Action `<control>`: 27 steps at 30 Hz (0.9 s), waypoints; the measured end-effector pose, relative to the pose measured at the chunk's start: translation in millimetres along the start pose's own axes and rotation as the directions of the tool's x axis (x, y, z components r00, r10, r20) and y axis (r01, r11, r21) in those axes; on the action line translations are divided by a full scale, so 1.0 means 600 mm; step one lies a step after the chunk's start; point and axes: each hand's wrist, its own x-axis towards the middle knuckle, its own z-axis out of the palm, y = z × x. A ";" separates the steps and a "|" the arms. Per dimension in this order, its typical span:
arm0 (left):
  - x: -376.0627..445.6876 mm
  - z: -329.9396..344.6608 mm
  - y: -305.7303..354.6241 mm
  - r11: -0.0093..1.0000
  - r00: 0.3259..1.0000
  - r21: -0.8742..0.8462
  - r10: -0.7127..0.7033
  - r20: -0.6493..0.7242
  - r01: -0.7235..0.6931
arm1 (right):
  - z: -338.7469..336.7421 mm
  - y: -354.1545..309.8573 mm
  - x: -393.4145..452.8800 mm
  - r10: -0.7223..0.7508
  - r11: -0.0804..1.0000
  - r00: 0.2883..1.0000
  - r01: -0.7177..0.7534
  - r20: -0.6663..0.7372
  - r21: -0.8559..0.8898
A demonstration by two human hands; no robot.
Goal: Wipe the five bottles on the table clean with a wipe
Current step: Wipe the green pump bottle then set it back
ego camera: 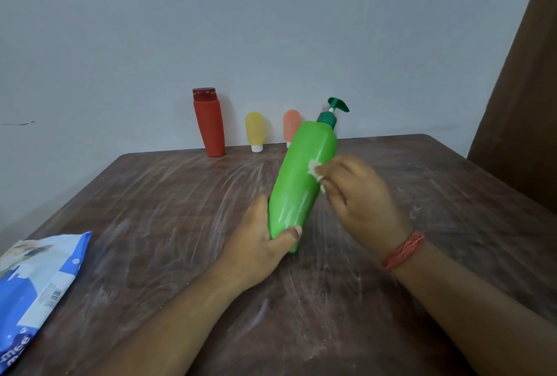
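Observation:
My left hand (265, 243) grips the base of a bright green pump bottle (301, 177), holding it tilted above the brown table (168, 225) with its dark green pump pointing away. My right hand (358, 198) pinches a small white wipe (315, 169) against the bottle's right side; this hand is motion-blurred. At the table's far edge, against the wall, stand a tall red bottle (210, 122), a small yellow bottle (254, 131) on its white cap, and a small orange bottle (291, 127) partly hidden behind the green one.
A blue and white wipes pack (36, 288) lies at the table's front left corner. A grey wall rises right behind the table. A brown curtain (524, 104) hangs at the right. The tabletop shows whitish smear marks.

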 end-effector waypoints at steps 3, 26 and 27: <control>-0.005 -0.004 0.004 0.994 1.000 -0.106 -0.027 0.004 0.027 | -0.003 -0.001 0.001 0.030 1.000 0.999 -0.030 -0.039 -0.010; 0.005 -0.014 -0.004 0.464 0.945 -0.831 -0.250 0.209 0.306 | 0.016 -0.039 -0.016 -0.028 0.977 0.999 0.031 -0.019 0.209; 0.005 -0.016 -0.003 0.457 0.948 -0.837 -0.243 0.208 0.301 | 0.017 -0.042 -0.019 -0.073 0.974 0.997 0.067 0.022 0.218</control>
